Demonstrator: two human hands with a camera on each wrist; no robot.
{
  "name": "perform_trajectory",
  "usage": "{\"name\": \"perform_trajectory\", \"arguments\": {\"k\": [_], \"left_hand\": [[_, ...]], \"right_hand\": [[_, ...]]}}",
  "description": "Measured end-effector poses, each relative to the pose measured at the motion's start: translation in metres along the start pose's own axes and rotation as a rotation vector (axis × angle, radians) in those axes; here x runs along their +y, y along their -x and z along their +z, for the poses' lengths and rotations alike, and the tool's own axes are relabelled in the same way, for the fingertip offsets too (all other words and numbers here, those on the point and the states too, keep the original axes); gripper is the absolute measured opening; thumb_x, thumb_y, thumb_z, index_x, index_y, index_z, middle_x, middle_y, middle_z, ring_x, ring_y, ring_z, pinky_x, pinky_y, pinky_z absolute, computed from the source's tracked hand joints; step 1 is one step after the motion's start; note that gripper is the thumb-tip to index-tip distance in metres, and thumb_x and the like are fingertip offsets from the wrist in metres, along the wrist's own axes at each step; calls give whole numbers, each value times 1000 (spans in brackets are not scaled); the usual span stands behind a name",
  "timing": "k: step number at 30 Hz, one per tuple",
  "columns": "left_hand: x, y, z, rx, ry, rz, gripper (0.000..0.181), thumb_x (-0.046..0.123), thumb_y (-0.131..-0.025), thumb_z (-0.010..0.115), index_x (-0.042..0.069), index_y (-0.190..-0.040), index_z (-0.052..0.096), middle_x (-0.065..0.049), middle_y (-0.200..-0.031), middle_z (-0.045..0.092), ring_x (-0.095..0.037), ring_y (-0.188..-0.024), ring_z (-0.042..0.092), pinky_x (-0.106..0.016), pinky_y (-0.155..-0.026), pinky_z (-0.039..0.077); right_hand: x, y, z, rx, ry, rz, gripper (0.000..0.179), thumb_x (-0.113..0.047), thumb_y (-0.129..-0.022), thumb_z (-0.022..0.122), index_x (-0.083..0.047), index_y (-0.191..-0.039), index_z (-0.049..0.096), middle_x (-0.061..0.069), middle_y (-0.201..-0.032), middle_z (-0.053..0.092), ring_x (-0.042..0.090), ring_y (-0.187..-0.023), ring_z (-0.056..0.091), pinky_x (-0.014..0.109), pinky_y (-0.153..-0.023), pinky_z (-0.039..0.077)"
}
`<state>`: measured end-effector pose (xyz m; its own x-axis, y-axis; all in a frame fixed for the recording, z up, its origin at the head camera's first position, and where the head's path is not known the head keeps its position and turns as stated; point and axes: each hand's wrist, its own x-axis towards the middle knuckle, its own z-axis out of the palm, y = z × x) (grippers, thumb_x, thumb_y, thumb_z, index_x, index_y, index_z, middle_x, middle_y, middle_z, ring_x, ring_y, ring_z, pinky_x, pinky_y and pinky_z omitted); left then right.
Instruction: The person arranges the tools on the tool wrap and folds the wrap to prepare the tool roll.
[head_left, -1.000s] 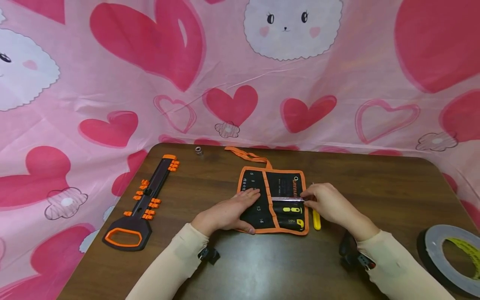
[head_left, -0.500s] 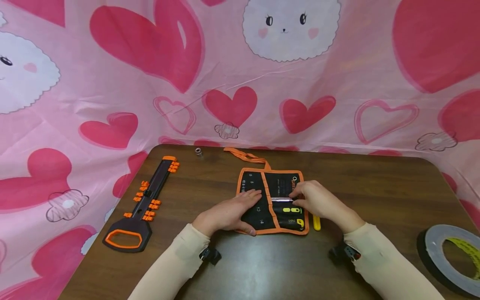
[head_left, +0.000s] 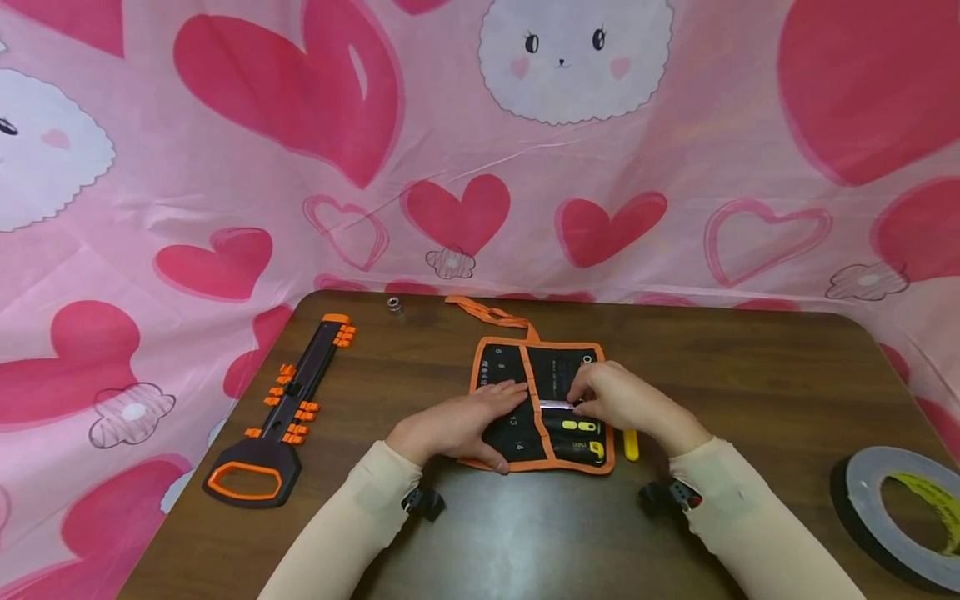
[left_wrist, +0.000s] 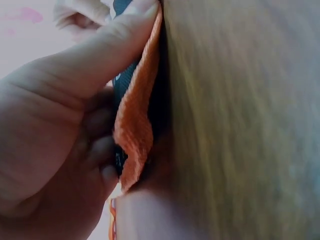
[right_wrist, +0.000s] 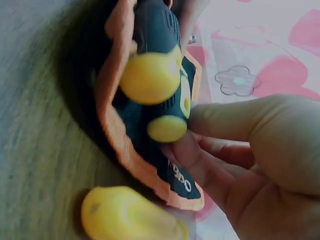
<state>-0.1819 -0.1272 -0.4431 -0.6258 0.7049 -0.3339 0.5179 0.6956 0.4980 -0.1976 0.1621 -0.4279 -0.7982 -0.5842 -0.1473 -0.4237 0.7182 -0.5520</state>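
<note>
In the head view a black tool pouch (head_left: 501, 433) with orange trim lies spread on the table, printed with size numbers. My left hand (head_left: 472, 421) rests on its left part, fingers extended. In the left wrist view the thumb lies on the pouch's orange edge (left_wrist: 137, 107). My right hand (head_left: 626, 404) pinches the end of a slim silver metal tool (head_left: 556, 405) whose other end meets the orange divider; its kind is hidden by my fingers. Two black-and-yellow handles (right_wrist: 150, 77) sit in the pouch beside my right fingers in the right wrist view.
A yellow handle (head_left: 631, 445) lies just right of the pouch. On the left is a black rack with orange clips (head_left: 300, 379); a small metal socket (head_left: 394, 305) stands behind. A roll of grey tape (head_left: 862, 483) sits at the right edge. A pink heart-patterned cloth (head_left: 525, 283) hangs behind the table.
My right hand has moved left over the pouch with the silver tool, and less of the tool shows. The left hand has stayed in place on the pouch.
</note>
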Motion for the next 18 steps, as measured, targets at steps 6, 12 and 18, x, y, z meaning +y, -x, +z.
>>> {"name": "perform_trajectory", "arguments": {"k": [6, 12, 18], "left_hand": [[-1, 0, 0, 3, -19, 12, 109, 51, -86, 89, 21, -172, 29, 6, -182, 19, -21, -170, 14, -48, -135, 27], [-4, 3, 1, 20, -19, -4, 112, 53, -85, 90, 19, -172, 29, 5, -182, 19, -22, -171, 10, -49, -136, 25], [-7, 3, 0, 21, 16, 9, 111, 51, -85, 91, 20, -172, 30, 6, -182, 18, -20, -171, 10, -50, -136, 24]], "right_hand": [[3, 19, -1, 117, -28, 0, 12, -12, -100, 77, -6, -107, 84, 3, -102, 77, 16, -91, 67, 45, -89, 64], [7, 55, -10, 272, -1, 106, 12, -17, -102, 75, -7, -101, 81, -3, -85, 71, 11, -72, 54, 28, -64, 50], [14, 80, -2, 250, -4, 203, 17, -23, -103, 74, -7, -98, 77, -5, -77, 67, 11, -66, 50, 26, -58, 44]]}}
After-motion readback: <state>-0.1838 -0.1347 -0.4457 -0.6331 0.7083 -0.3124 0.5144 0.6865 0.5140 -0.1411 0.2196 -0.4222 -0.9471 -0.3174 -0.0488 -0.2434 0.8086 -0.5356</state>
